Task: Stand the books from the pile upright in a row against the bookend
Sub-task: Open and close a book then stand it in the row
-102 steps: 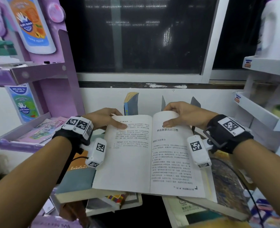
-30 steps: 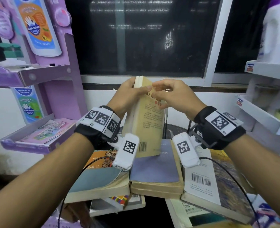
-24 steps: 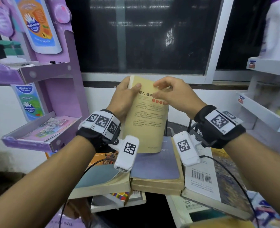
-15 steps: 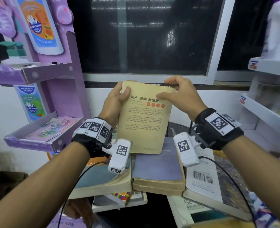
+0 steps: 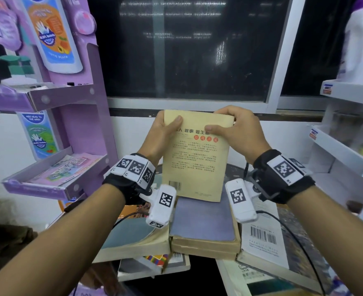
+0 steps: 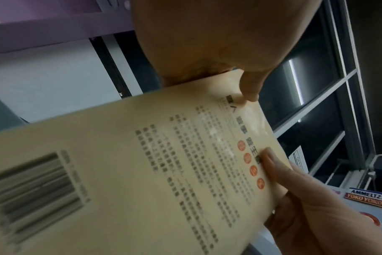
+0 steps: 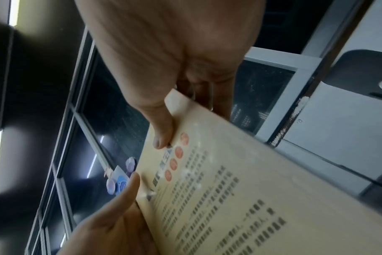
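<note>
The left hand (image 5: 162, 133) grips the upper left corner of the tan paperback (image 5: 195, 159), thumb flat on the back cover and fingers curled behind, while the right hand (image 5: 238, 131) pinches the upper right corner the same way, thumb on the printed title line; both wrist views show the thumbs (image 6: 250, 89) pressed on the cover. The book is held upright between the two hands, back cover facing the person, long axis vertical, its lower edge hanging just above the grey-blue book (image 5: 204, 218) that tops the pile (image 5: 133, 242). The hands sit level and about equally near to it, so neither has a clear lead. The bookend is not clearly seen in the head view; a dark curved plate (image 7: 360, 72) shows in the right wrist view and may be it, beyond the held book, but that is a guess. Judging from this, the coming move is forward and down behind the pile. The paperback is thin, closed, with a glossy tan cover, black text blocks, four orange-red dots and a barcode (image 5: 174, 184) near the lower left. The desk under the pile is mostly hidden
</note>
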{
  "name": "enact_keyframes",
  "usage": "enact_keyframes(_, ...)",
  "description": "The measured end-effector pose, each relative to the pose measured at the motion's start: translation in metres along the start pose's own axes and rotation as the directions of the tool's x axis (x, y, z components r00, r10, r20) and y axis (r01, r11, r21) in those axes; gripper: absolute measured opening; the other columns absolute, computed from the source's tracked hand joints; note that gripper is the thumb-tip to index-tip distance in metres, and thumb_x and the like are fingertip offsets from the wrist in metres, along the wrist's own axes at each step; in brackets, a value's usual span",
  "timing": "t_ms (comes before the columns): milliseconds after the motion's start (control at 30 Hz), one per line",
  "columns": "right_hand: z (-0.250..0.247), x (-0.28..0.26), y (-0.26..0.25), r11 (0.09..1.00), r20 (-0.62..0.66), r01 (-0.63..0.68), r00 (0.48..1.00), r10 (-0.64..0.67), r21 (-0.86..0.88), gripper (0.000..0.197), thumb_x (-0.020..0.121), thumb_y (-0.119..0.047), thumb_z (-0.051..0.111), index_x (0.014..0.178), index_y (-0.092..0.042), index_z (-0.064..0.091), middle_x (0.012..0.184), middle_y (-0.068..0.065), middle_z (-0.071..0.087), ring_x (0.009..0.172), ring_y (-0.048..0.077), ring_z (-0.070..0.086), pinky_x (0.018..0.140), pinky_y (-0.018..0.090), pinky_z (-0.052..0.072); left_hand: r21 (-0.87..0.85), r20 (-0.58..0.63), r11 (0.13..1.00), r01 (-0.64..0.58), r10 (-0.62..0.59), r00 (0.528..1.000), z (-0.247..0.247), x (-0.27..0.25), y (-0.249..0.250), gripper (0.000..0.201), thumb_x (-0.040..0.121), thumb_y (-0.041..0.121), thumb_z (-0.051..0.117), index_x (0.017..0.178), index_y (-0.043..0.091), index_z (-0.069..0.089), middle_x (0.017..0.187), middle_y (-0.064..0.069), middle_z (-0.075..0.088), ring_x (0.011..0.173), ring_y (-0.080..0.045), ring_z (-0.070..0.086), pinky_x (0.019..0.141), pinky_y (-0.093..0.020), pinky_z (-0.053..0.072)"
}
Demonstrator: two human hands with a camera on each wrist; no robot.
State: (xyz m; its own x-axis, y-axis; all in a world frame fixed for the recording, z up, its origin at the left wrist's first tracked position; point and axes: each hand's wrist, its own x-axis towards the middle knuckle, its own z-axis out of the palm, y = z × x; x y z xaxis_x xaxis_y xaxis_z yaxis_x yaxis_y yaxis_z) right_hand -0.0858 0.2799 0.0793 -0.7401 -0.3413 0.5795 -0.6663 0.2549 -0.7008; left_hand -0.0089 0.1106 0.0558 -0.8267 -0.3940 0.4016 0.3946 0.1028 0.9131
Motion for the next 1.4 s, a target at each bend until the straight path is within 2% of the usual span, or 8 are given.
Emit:
enact_keyframes(167,-0.007,-0.001,-0.002,0.990,-0.019,0.092,0.995,-0.094,-0.103,0.030,0.072,-0.033,0.083,0.095,-0.021,0.068,0.088,-0.010,0.067,0.083,0.011,0.065,0.071,0.027,0.055,-0.064,-0.086,0.998,0.019,-0.024,0.996,0.012,0.005,-0.006,0.025,0.098,0.027,0.051,0.118,0.011,0.048,0.093,-0.001,0.068,0.070,-0.007,0.069,0.055,-0.020,0.053)
enact_keyframes(333,-0.015,-0.002,-0.008,0.987,0.159,0.090,0.985,-0.069,-0.133,0.035,0.069,-0.036,0.084,0.090,-0.025,0.058,0.094,-0.003,0.066,0.085,0.014,0.066,0.070,0.034,0.058,-0.139,-0.060,0.990,0.023,-0.032,0.998,0.014,0.012,-0.014,0.014,0.097,0.024,0.053,0.108,0.016,0.055,0.091,-0.005,0.070,0.077,-0.019,0.070,0.063,-0.030,0.055)
enact_keyframes(500,-0.013,-0.007,-0.018,0.990,0.325,0.072,0.945,-0.029,-0.120,0.036,0.079,-0.030,0.076,0.111,-0.027,0.058,0.106,-0.007,0.064,0.089,0.011,0.068,0.066,0.029,0.060,-0.191,0.019,0.981,0.042,-0.039,0.999,0.009,0.015,-0.022,0.015,0.099,0.027,0.046,0.107,0.016,0.052,0.085,-0.005,0.066,0.075,-0.019,0.065,0.064,-0.031,0.054)
enact_keyframes(700,-0.010,-0.007,-0.035,0.980,0.461,0.044,0.886,0.053,-0.196,0.068,0.077,-0.028,0.078,0.137,-0.029,0.047,0.116,-0.004,0.062,0.086,0.013,0.068,0.063,0.037,0.062,-0.071,0.055,0.994,0.082,-0.078,0.995,0.003,0.022,-0.023,0.022,0.101,0.034,0.041,0.109,0.017,0.052,0.092,-0.006,0.066,0.084,-0.020,0.062,0.082,-0.039,0.048)
enact_keyframes(833,-0.008,-0.009,-0.038,0.972,0.454,0.002,0.885,0.107,-0.233,0.067,0.080,-0.023,0.076,0.138,-0.031,0.044,0.110,-0.001,0.063,0.078,0.013,0.069,0.058,0.039,0.061,0.047,0.055,0.994,0.097,-0.099,0.994,0.004,0.024,-0.021,0.028,0.102,0.037,0.037,0.115,0.016,0.052,0.092,-0.001,0.067,0.083,-0.016,0.063,0.084,-0.038,0.048)
enact_keyframes(967,-0.007,-0.011,-0.037,0.966,0.403,0.019,0.911,0.089,-0.256,0.065,0.083,-0.018,0.073,0.140,-0.029,0.045,0.117,0.000,0.062,0.087,0.021,0.069,0.057,0.037,0.061,0.099,0.044,0.990,0.096,-0.100,0.994,0.008,0.024,-0.019,0.037,0.102,0.038,0.034,0.122,0.011,0.052,0.091,0.001,0.066,0.082,-0.011,0.062,0.081,-0.031,0.048)
enact_keyframes(1200,-0.006,-0.010,-0.028,0.982,0.331,-0.047,0.938,0.106,-0.181,0.060,0.083,-0.011,0.071,0.138,-0.024,0.051,0.117,-0.001,0.063,0.091,0.021,0.067,0.056,0.035,0.061,0.166,0.021,0.981,0.103,-0.108,0.994,-0.001,0.029,-0.021,0.042,0.100,0.046,0.035,0.123,0.019,0.056,0.114,-0.002,0.066,0.106,-0.018,0.062,0.089,-0.035,0.049)
enact_keyframes(1400,-0.010,0.002,-0.014,0.981,0.279,-0.160,0.942,0.186,-0.114,0.055,0.083,-0.010,0.071,0.134,-0.021,0.054,0.109,0.001,0.069,0.083,0.017,0.070,0.054,0.035,0.060,0.215,-0.082,0.964,0.156,-0.141,0.987,-0.012,0.038,-0.025,0.029,0.098,0.031,0.045,0.121,0.016,0.057,0.118,0.000,0.062,0.110,-0.018,0.057,0.094,-0.037,0.043)
